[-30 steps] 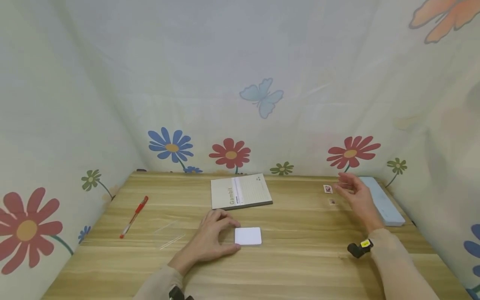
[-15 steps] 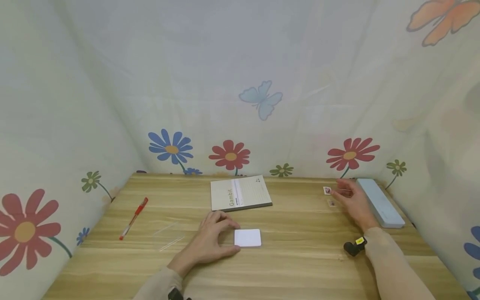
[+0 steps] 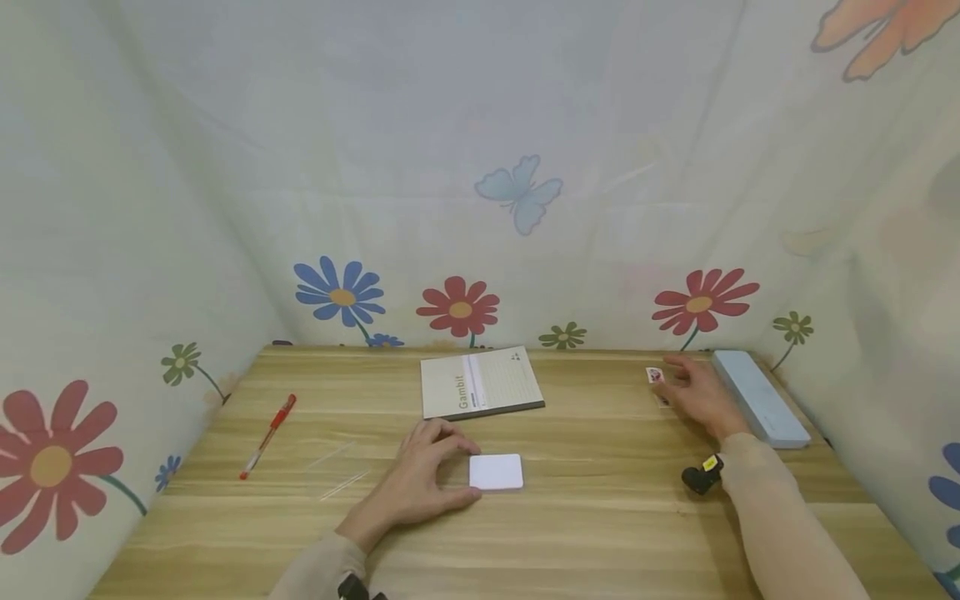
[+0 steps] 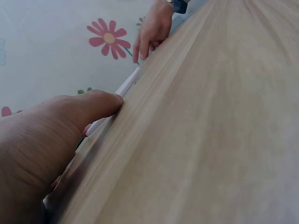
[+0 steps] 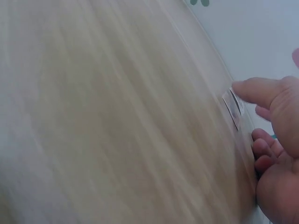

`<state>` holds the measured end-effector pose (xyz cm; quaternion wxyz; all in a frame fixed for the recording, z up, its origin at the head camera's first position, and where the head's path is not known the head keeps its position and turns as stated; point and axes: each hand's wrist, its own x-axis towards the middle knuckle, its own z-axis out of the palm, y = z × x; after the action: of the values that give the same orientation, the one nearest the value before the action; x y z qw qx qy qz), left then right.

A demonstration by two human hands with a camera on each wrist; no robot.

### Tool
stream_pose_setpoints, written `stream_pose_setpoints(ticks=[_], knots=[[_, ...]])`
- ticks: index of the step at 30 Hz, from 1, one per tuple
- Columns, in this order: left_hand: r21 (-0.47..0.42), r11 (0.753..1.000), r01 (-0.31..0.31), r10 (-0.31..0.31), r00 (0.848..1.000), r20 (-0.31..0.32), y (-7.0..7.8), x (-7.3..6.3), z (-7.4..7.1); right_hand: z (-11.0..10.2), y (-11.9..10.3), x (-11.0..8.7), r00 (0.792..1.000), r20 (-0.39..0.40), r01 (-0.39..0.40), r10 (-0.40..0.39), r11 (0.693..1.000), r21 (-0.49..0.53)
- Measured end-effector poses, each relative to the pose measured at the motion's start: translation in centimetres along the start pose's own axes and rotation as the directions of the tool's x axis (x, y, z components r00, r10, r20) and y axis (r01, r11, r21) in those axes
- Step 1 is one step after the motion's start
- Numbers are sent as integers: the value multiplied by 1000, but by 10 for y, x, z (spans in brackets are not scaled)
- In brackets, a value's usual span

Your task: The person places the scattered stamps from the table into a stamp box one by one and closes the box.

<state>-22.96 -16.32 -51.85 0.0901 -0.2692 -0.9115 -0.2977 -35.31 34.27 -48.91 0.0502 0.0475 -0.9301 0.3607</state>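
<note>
My left hand (image 3: 423,475) holds a small white card (image 3: 496,472) with rounded corners flat on the table. The thumb is at its near left corner, the index finger at its far left corner. In the left wrist view the thumb (image 4: 105,103) lies low against the tabletop. Farther right, my right hand (image 3: 703,396) is low over two small square picture stickers (image 3: 655,375), its fingers loosely bent. One sticker shows beside the fingertips; the nearer one is mostly hidden. In the right wrist view the thumb tip (image 5: 240,88) meets the top edge of the stickers (image 5: 231,109).
A notebook (image 3: 442,387) lies at the back middle. To the left are a red pen (image 3: 267,437) and a clear plastic sheet (image 3: 345,483). A long light-blue case (image 3: 759,398) lies right of my right hand. Flowered cloth (image 3: 525,275) hangs behind the wooden table (image 3: 585,533).
My right hand has moved slightly left and lower over the stickers, now covering most of the nearer one. The left hand and white card have stayed put.
</note>
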Motion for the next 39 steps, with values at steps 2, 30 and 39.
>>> stream_pose_setpoints(ticks=[2, 30, 39], knots=[[0, 1000, 0, 0, 1000, -1, 0, 0, 0, -1, -1, 0, 1000, 2, 6, -6, 998, -56], [12, 1000, -23, 24, 999, -25, -1, -1, 4, 22, -2, -4, 967, -230, 111, -110, 994, -8], [13, 1000, -9, 9, 1000, -11, 0, -1, 1, 24, -4, -9, 959, -249, 160, -134, 983, 90]])
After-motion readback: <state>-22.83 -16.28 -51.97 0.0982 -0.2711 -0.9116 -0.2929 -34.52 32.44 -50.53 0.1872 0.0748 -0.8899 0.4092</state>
